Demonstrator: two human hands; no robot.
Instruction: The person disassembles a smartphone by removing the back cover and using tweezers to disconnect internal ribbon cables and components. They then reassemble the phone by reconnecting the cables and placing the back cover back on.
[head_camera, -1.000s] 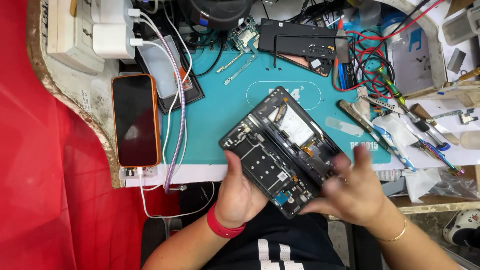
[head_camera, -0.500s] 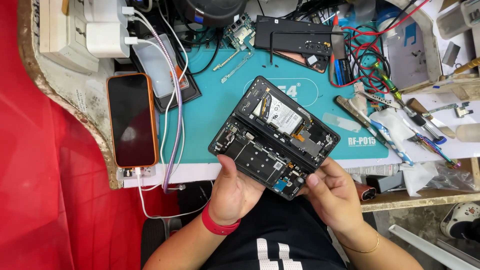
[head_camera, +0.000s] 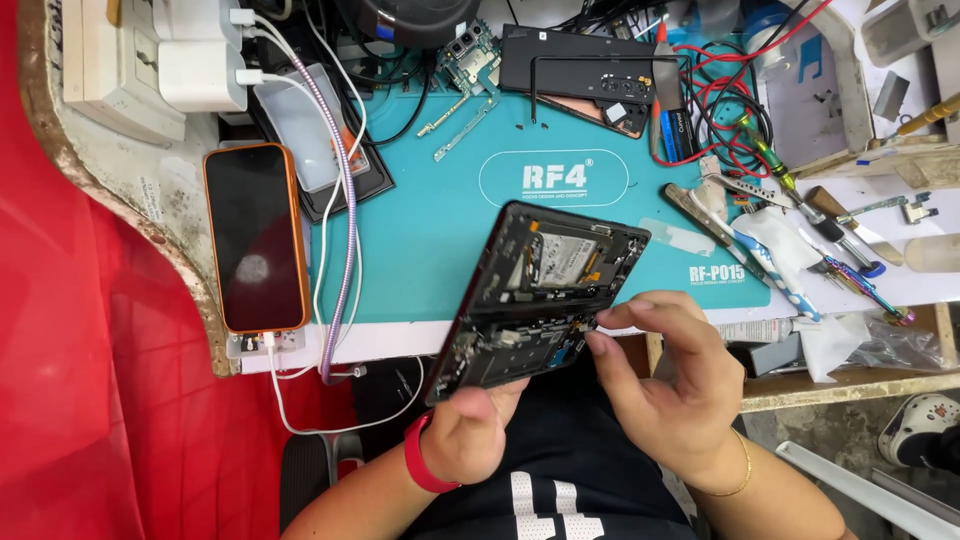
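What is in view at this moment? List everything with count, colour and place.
Opened phone: one, black, insides exposed, tilted above the mat's near edge.
Work mat: one, teal, middle of the bench.
Phone in orange case: one, dark screen, left of the mat, white cable plugged in.
Back cover: one, black, far edge of the mat.
Circuit board: one, green, beside the back cover.
Chargers: white, far left corner.
Hand tools: several, mixed colours, right of the mat.
Test leads: red and black, far right.
Left hand: red wristband, holds the opened phone from below.
Right hand: thin bracelet, fingertips at the phone's near edge.
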